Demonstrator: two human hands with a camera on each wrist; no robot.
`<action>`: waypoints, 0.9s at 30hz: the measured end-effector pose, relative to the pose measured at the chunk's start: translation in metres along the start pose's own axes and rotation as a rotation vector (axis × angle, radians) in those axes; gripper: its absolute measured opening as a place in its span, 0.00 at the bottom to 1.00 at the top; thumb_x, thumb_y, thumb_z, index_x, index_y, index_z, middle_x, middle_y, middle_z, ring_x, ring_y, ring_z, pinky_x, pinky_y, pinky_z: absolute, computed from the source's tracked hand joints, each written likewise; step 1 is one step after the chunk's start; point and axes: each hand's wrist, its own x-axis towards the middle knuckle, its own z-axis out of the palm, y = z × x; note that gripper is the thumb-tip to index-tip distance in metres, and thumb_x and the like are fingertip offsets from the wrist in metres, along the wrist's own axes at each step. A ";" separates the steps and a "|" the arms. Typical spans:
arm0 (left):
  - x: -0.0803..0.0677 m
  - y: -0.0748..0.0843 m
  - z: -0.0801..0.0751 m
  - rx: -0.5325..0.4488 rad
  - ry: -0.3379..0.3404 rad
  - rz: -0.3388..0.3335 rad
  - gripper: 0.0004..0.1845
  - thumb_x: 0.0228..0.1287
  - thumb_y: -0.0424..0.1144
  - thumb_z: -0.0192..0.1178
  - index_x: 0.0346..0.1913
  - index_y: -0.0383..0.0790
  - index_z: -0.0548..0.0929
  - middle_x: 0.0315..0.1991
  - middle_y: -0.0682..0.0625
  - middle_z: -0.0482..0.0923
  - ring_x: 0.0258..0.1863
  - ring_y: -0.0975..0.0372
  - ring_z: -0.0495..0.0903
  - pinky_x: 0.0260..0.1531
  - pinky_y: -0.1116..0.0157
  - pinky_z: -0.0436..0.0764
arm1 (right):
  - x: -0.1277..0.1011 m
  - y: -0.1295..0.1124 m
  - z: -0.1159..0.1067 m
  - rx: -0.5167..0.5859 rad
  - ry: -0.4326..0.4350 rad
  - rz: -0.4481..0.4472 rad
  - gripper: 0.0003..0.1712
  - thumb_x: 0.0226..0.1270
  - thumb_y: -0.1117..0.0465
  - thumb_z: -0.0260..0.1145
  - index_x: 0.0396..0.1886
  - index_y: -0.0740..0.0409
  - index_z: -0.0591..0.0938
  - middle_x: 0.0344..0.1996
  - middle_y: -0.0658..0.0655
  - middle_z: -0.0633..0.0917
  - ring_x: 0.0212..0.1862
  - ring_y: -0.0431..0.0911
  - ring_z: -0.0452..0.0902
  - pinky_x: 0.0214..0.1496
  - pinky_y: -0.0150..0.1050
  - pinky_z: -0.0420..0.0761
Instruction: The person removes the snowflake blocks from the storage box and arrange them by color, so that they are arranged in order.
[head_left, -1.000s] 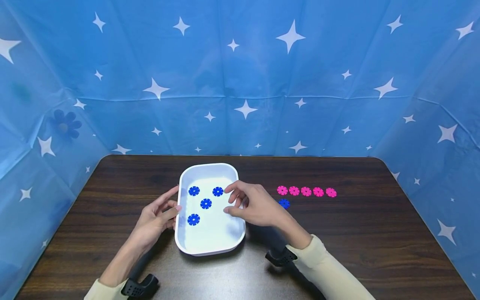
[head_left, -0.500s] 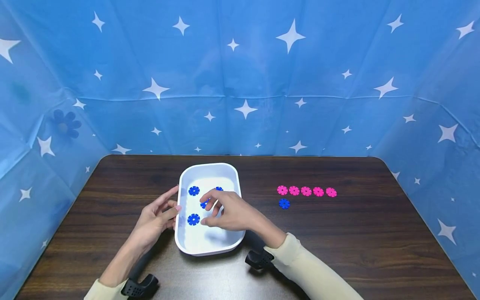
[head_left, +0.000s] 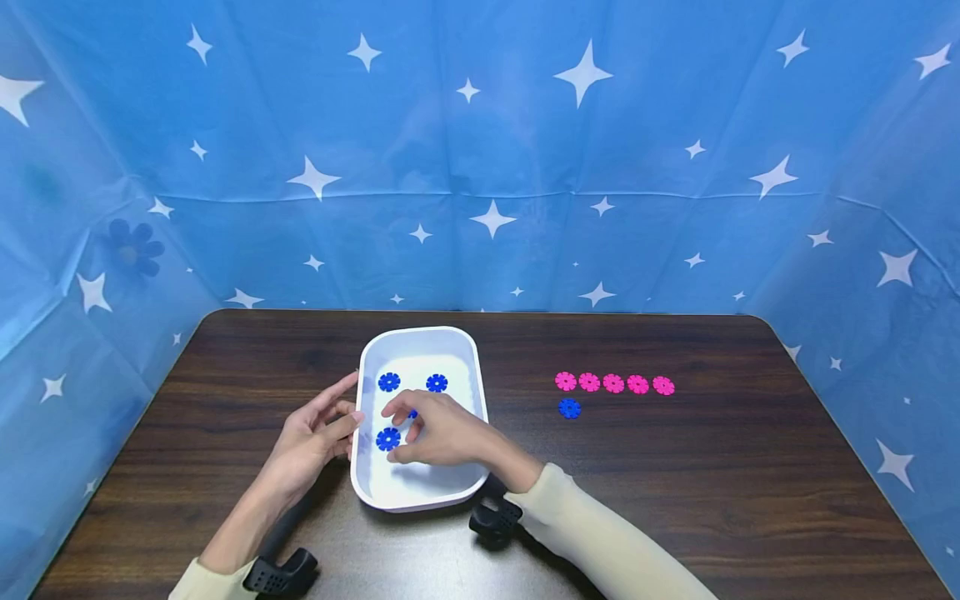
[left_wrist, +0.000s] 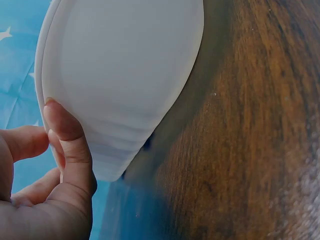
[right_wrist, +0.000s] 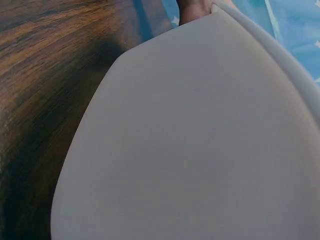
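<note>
Dark table (head_left: 675, 483) — pink discs (head_left: 612, 383), blue disc (head_left: 569, 408) beside tray (head_left: 420, 337).

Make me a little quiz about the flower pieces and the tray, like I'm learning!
1. True or false: the pink pieces lie in a row on the table, outside the tray.
2. How many blue pieces lie on the table outside the tray? A) none B) one C) three
3. Fill in: the left hand rests against the tray's ____ side.

Key
1. True: five pink ones lie in a line to the right of the tray.
2. B: one blue piece lies just below the pink row. The others are in the tray, where the right hand reaches.
3. Left: its fingers touch the outer wall.
</note>
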 end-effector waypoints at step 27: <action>0.000 -0.001 0.000 -0.007 0.000 0.009 0.32 0.77 0.35 0.57 0.79 0.54 0.63 0.48 0.47 0.72 0.36 0.64 0.79 0.35 0.68 0.83 | 0.010 0.001 0.013 -0.168 -0.034 0.064 0.24 0.55 0.61 0.80 0.53 0.54 0.85 0.37 0.49 0.83 0.31 0.33 0.71 0.38 0.25 0.71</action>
